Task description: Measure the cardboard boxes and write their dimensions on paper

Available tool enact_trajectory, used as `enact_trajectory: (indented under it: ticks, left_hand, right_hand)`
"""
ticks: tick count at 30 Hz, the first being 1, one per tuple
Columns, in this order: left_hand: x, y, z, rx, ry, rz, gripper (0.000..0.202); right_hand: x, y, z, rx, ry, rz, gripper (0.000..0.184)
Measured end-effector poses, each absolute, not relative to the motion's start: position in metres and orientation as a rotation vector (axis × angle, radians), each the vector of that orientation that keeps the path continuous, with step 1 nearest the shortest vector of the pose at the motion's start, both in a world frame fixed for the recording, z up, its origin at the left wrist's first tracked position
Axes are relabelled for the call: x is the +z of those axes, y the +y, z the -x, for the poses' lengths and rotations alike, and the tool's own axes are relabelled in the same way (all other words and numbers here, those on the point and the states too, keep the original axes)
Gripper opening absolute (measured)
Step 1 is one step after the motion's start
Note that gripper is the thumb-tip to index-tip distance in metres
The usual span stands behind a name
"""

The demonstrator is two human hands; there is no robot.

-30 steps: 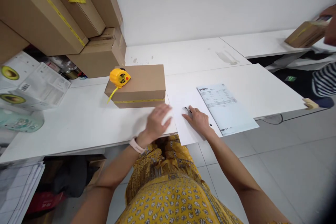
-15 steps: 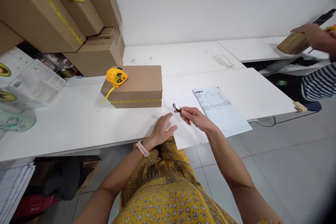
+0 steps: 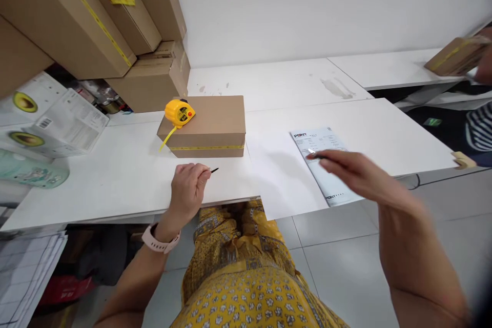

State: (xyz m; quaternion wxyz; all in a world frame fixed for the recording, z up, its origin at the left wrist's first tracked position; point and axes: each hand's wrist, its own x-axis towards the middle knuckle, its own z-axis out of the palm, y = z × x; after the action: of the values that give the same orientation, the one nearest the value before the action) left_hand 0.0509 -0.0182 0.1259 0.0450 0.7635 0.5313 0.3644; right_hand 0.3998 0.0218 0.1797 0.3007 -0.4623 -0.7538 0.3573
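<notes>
At the table's front edge, my left hand (image 3: 188, 187) is closed, and a thin black pointed piece (image 3: 214, 169) sticks out from its fingertips. I cannot make out what the rest of that piece is. My right hand (image 3: 355, 171) pinches a dark pen (image 3: 317, 156) with a shiny end, slightly blurred, above the printed PONY pad (image 3: 325, 177). A blank white sheet (image 3: 277, 179) lies left of the pad, overhanging the table edge. Behind my left hand stands a closed cardboard box (image 3: 215, 120), with a yellow tape measure (image 3: 180, 113) on top, its tape pulled out a little.
Stacked cardboard boxes (image 3: 149, 79) fill the back left. White cartons with avocado pictures (image 3: 49, 118) and a mint-green bottle (image 3: 34, 168) stand at the left. Another person's striped sleeve (image 3: 480, 125) and a box (image 3: 453, 56) show at the far right.
My hands have moved apart. My left hand went left and closed, with a black piece now showing in it. My right hand carried the pen right, over the pad.
</notes>
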Motion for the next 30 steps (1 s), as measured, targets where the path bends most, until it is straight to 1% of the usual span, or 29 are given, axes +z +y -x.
enact_trajectory:
  ticks: [2, 4, 6, 8, 12, 21, 30]
  left_hand:
    - [0.126, -0.027, -0.055, 1.016, 1.482, -2.076, 0.023]
    - [0.120, -0.033, -0.075, 0.890, 1.256, -1.895, 0.021]
    - [0.111, -0.036, -0.099, 0.825, 1.121, -1.788, 0.021]
    - [0.104, -0.038, -0.116, 0.805, 1.086, -1.737, 0.020]
    - [0.099, -0.037, -0.122, 0.797, 1.088, -1.716, 0.019]
    - [0.102, -0.029, -0.122, 0.796, 1.100, -1.663, 0.021]
    - [0.097, -0.036, -0.127, 0.858, 1.058, -1.524, 0.026]
  right_hand:
    - [0.183, 0.018, -0.395, 0.961, -1.593, 1.107, 0.023]
    - [0.179, 0.014, -0.370, 0.933, -1.290, 0.943, 0.025]
    - [0.168, 0.013, -0.336, 0.951, -1.131, 0.879, 0.028]
    - [0.156, 0.013, -0.308, 1.013, -1.036, 0.847, 0.029]
    - [0.140, 0.015, -0.287, 1.120, -0.989, 0.812, 0.030]
    - [0.125, 0.015, -0.277, 1.289, -1.028, 0.789, 0.031]
    - [0.117, 0.012, -0.272, 1.337, -1.087, 0.829, 0.034]
